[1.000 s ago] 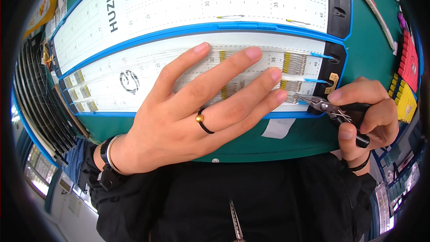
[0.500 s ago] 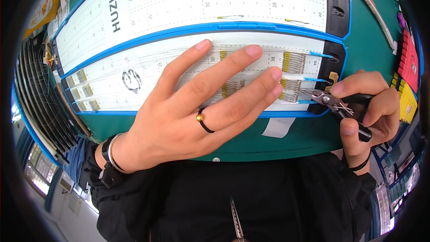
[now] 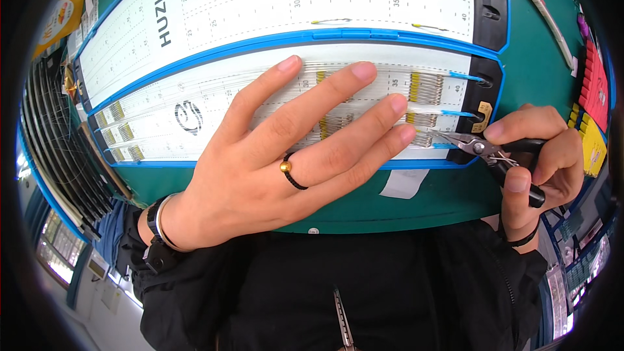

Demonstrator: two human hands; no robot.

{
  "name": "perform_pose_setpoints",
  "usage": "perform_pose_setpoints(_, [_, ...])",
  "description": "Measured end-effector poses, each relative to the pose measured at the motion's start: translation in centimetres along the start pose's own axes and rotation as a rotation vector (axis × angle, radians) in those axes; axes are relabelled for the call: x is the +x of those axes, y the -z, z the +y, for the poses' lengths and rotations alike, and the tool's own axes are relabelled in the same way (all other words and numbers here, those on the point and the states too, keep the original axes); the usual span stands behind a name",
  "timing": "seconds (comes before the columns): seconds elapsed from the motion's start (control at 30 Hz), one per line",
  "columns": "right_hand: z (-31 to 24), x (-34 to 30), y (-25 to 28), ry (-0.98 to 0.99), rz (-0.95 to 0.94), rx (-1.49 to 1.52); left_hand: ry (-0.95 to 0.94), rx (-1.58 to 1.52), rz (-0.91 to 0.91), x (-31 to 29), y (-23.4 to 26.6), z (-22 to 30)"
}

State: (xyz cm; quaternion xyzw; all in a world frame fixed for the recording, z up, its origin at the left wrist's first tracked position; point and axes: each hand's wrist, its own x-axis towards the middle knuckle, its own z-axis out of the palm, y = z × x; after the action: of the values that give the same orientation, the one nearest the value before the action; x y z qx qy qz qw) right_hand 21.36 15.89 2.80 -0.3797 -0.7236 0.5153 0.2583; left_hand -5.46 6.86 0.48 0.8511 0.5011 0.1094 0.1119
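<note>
My left hand [image 3: 286, 146] lies flat with its fingers spread over the thin clear lines strung along a blue-edged fishing rig case [image 3: 442, 60]. Its fingertips reach near rows of small fishing hooks [image 3: 426, 88] with yellow bindings; more hooks are partly hidden beneath the fingers. A pair of small black-handled pliers [image 3: 480, 147] is gripped in my right hand [image 3: 549, 149] at the case's right end. Their pointed jaws lie beside the lowest row of hooks, by a blue loop [image 3: 444, 145]. Whether the jaws pinch a line is too small to tell.
Behind, the case's raised white lid [image 3: 247, 6] holds two loose hooked pieces. A paper scrap [image 3: 404, 183] lies on the green mat [image 3: 338, 205]. Black strips [image 3: 62, 143] stand at left; red and yellow pieces [image 3: 593, 91] are at right. A metal tool [image 3: 342, 318] shows below.
My left hand has slid very slightly left across the lines. The pliers and my right hand have shifted a little right and down, and the handles look turned slightly.
</note>
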Motion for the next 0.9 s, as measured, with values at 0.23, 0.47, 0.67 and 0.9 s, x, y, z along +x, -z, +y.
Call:
perform_pose_setpoints(0.23, [-0.2,0.2,0.2,-0.016,-0.034,-0.040,-0.003,-0.008,0.000,-0.1,0.0,0.0])
perform_pose_setpoints(0.47, [0.2,0.4,0.4,0.025,-0.066,-0.054,-0.037,-0.044,0.039,0.2,0.0,-0.4])
perform_pose_setpoints(0.67, [0.1,0.2,0.1,0.012,-0.027,0.022,-0.048,-0.090,0.017,0.3,0.6,-0.6])
perform_pose_setpoints(0.9, [1.2,0.8,0.6,0.160,-0.083,-0.028,-0.050,-0.066,0.035,0.2,0.3,-0.6])
